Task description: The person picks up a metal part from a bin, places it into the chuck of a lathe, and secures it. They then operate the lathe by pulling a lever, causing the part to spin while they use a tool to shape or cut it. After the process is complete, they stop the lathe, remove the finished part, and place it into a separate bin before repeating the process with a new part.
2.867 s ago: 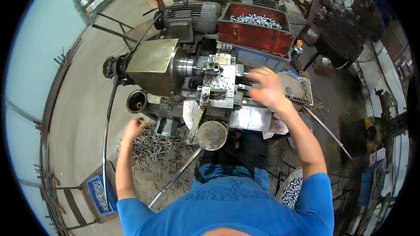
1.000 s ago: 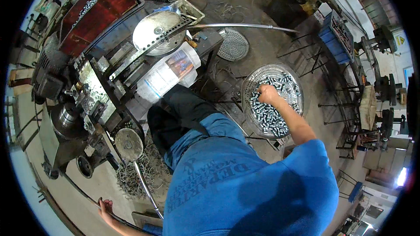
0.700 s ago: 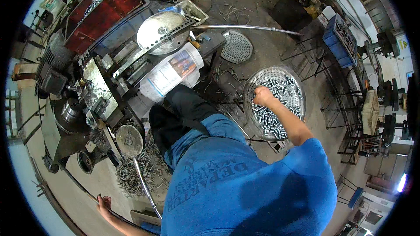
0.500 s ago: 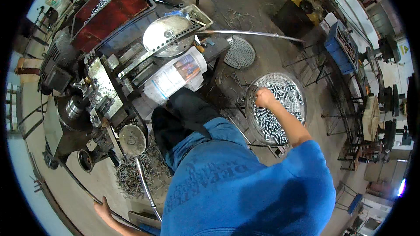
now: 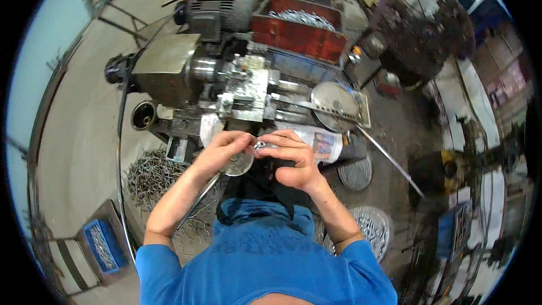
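Note:
In front of my lap my two hands nearly meet. My right hand [image 5: 294,159] is closed round small shiny metal pieces [image 5: 260,145], whose ends show by the thumb and fingers. Fingers pinched, my left hand [image 5: 228,146] comes up against them from the left; whatever is between its fingertips is hidden. Just beyond both hands stands a small lathe-like machine [image 5: 244,97] with a bright round chuck [image 5: 203,70]. A round metal plate [image 5: 240,165] lies partly behind my left hand.
At the right, a round perforated pan [image 5: 384,231] holds many metal pieces. A lever rod [image 5: 389,158] juts out rightward. Behind the machine is a red bin [image 5: 296,39] of parts. Metal shavings [image 5: 149,181] heap at the left; a blue crate [image 5: 104,245] stands lower left.
My right hand has left the pan and come to the middle with metal pieces. My left hand has let go of the long bar and joined it. The view has turned left.

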Motion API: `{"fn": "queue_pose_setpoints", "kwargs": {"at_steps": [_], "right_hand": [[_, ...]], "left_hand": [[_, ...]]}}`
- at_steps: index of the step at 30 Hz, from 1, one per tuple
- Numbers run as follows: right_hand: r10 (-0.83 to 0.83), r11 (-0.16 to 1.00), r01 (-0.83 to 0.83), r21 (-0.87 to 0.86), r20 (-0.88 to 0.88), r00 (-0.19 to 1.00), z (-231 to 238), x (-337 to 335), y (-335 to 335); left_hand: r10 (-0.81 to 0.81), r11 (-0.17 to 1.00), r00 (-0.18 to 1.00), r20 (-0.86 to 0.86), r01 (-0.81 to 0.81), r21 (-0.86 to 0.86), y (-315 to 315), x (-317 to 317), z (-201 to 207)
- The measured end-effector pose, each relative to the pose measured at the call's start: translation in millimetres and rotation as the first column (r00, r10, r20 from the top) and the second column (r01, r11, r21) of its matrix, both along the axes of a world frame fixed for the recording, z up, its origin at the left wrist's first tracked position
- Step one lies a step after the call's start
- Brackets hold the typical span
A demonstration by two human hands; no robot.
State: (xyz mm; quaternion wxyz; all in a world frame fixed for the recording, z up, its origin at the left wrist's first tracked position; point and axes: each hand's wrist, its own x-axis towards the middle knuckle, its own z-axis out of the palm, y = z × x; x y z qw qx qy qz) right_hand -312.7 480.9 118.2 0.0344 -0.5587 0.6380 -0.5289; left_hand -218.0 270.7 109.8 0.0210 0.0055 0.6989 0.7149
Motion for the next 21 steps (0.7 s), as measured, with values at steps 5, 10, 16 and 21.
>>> {"fn": "queue_pose_setpoints", "kwargs": {"at_steps": [5, 10, 16, 21], "right_hand": [[0.046, 0.997, -0.047, -0.066, -0.014, 0.999, 13.6, 8.9, -35.0], [-0.01, 0.999, 0.023, 0.044, -0.269, 0.963, 10.5, 17.4, -47.1], [0.108, 0.984, -0.048, 0.174, -0.356, 0.928, 22.0, 8.2, -69.8], [0.17, 0.954, -0.038, 0.297, -0.432, 0.886, 33.8, -24.0, -106.4]], "left_hand": [[-0.026, 0.823, 0.998, 0.051, -0.008, 0.567, 5.6, 9.9, -1.3], [0.159, 0.987, 0.987, 0.018, -0.159, 0.036, -9.8, 14.4, 0.2], [0.243, 0.937, 0.97, -0.02, -0.24, -0.254, -26.8, 15.2, 17.0], [0.302, 0.862, 0.951, -0.063, -0.3, -0.408, -81.7, 36.3, 18.6]]}}
